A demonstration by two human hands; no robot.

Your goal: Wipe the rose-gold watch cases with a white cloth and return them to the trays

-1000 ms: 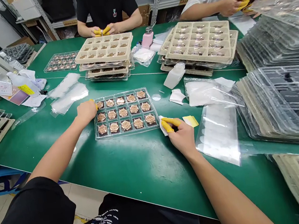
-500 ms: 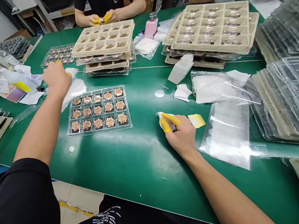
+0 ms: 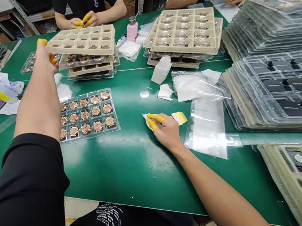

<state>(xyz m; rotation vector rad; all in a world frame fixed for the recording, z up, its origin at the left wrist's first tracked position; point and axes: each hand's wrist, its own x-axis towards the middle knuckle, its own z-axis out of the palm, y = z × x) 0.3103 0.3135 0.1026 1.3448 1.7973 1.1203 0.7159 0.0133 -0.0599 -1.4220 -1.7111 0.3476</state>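
Note:
My left hand (image 3: 46, 56), with yellow finger cots, reaches over the green table and is nearest the left end of a stacked beige pulp tray (image 3: 80, 39). It holds nothing I can see. My right hand (image 3: 167, 131) pinches a white cloth (image 3: 148, 122) on the table between yellow-cotted fingers. A small yellow card (image 3: 179, 118) lies just beyond that hand. Between my hands sits a clear blister tray (image 3: 86, 115) of copper-coloured medallions in dark pockets, apart from both hands.
A second pulp tray stack (image 3: 185, 31) and a pink pump bottle (image 3: 132, 31) stand at the back. Tall clear tray stacks (image 3: 275, 90) fill the right side. A clear bag (image 3: 205, 128) lies near my right hand. Co-workers' hands (image 3: 83, 22) work across the table.
My left hand has moved off the blister tray, up and away toward the pulp stack. The whole scene has shifted left in view. My right hand still pinches the cloth.

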